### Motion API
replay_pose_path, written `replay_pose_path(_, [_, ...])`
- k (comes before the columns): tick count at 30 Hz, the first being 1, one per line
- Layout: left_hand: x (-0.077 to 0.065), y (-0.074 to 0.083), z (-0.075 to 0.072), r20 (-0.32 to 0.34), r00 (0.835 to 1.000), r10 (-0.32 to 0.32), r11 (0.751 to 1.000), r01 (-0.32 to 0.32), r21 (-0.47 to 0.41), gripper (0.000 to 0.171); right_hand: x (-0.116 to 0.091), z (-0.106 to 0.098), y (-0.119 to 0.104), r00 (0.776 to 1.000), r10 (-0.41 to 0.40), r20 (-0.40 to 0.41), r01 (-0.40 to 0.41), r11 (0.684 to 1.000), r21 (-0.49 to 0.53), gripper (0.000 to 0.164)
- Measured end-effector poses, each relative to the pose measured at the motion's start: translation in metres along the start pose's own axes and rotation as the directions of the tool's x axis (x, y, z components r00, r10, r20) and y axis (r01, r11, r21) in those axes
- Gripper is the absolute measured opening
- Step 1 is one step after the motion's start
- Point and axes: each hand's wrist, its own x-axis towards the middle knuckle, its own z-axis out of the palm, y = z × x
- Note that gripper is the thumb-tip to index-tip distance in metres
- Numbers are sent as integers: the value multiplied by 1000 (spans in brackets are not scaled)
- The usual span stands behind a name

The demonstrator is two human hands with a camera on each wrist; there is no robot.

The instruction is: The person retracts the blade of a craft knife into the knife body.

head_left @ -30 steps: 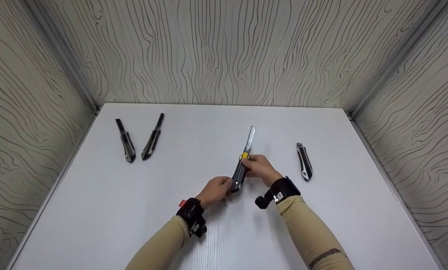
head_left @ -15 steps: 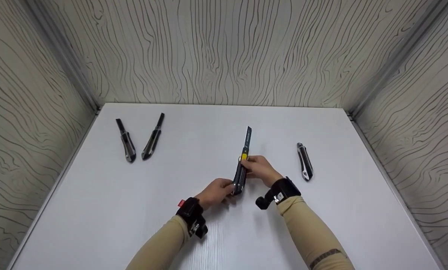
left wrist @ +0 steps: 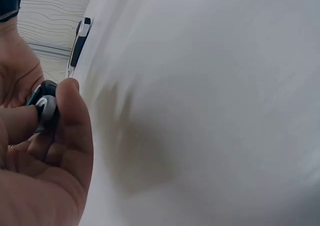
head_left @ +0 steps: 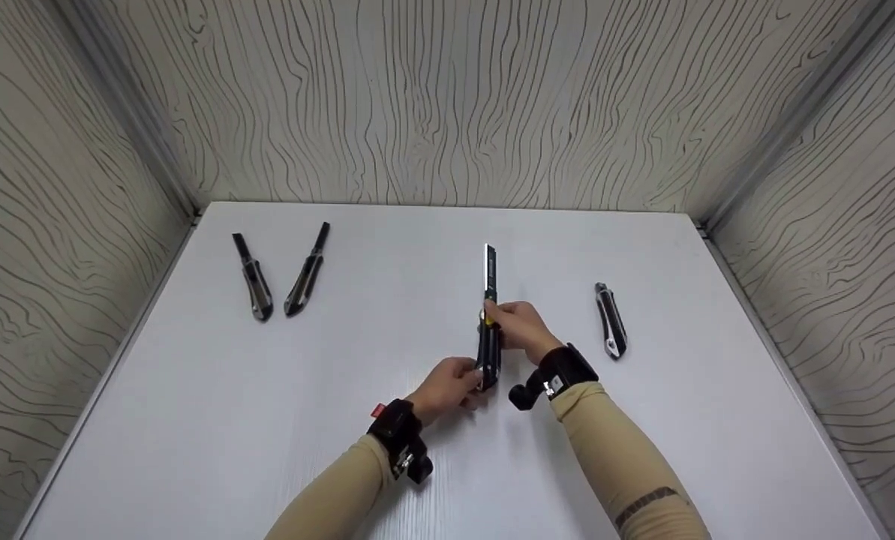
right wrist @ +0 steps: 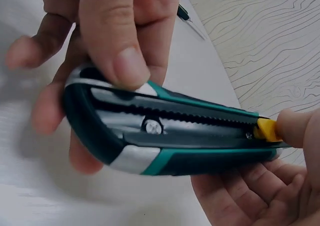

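Utility knife (head_left: 490,346) is held over a white table (head_left: 267,420) in the head view, its long axis running nearly straight away from the person, the extended blade (head_left: 491,271) pointing at the back wall (head_left: 432,105). The left hand (head_left: 447,388) grips the butt end; the right hand (head_left: 524,328) pinches the handle nearer the blade. Two knives (head_left: 253,289) lie at left and one closed knife (head_left: 611,322) at right; wood-grain panels enclose three sides. From the left wrist, the butt appears almost end-on, above a soft shadow. From the right wrist come details the head view lacks: green trim (right wrist: 215,158), a toothed track (right wrist: 190,115), and the right thumb (right wrist: 292,128) against the yellow slider (right wrist: 266,130).
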Motion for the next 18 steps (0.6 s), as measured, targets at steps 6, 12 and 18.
replay_pose_path(6, [-3,-2,1,8,1000,-1,1000,1,-10,23,2,1,1,999,38,3,-38,999,11,45])
replay_pose_path(12, [-4,-2,2,-6,1000,-10,1000,10,-12,24,4,3,3,1000,29,6,-29,1000,1,48])
replay_pose_path(18, [0,-6,2,-13,1000,-12,1000,12,20,24,5,6,5,1000,6,-17,-6,999,-35,47])
